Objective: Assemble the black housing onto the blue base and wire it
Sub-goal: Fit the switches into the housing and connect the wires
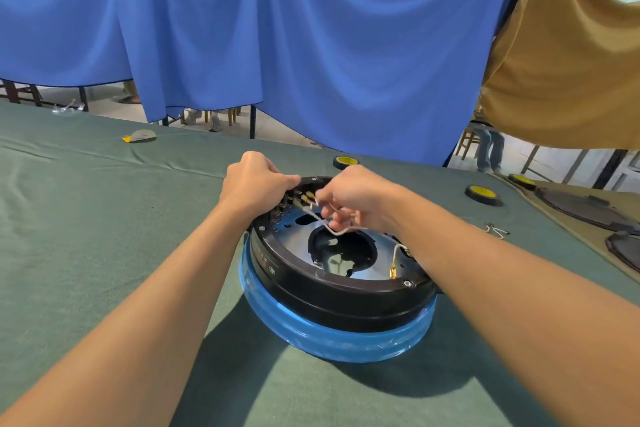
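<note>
left hand grips black housing, atop blue base | right hand fingers pinch white wire

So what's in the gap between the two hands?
Seen from the head camera: small brass terminals on the far rim of the black housing lie between the left hand and the right hand, plus a pale wire that the right hand pinches.

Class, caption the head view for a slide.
Left hand touches black housing on blue base; right hand pinches a wire.
</note>
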A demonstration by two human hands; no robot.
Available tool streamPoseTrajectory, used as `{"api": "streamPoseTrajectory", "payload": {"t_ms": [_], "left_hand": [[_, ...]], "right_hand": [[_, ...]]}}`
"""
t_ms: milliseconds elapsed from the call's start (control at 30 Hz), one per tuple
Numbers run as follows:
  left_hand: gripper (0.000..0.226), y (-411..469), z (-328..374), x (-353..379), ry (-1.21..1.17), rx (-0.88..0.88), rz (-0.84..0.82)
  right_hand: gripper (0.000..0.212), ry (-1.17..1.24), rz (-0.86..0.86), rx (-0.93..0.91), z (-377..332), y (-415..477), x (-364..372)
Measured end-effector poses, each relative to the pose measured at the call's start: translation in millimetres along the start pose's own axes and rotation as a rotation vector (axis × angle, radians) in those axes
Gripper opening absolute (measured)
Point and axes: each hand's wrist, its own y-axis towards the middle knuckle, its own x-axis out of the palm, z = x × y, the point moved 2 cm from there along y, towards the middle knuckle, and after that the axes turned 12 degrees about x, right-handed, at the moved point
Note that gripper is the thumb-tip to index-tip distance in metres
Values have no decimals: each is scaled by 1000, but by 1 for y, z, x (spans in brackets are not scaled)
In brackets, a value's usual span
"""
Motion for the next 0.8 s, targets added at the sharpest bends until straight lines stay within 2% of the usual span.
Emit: {"api": "streamPoseTrajectory", "payload": {"t_ms": [67,333,533,700,800], "left_hand": [[35,0,-1,0,-15,-7,10],[40,-2,0,-1,-34,-13,14],[45,-2,2,-7,32,-16,7],[37,-2,6,-10,60,2,-16],[39,-4,6,-7,47,-7,3]], "right_hand": [[14,-108,9,-11,8,4,3],[10,-281,46,-176,3,6,13],[9,-250,92,-259,-2,4,17],[9,-245,131,-243,2,5,19],[11,-276,155,-249,4,4,19]]}}
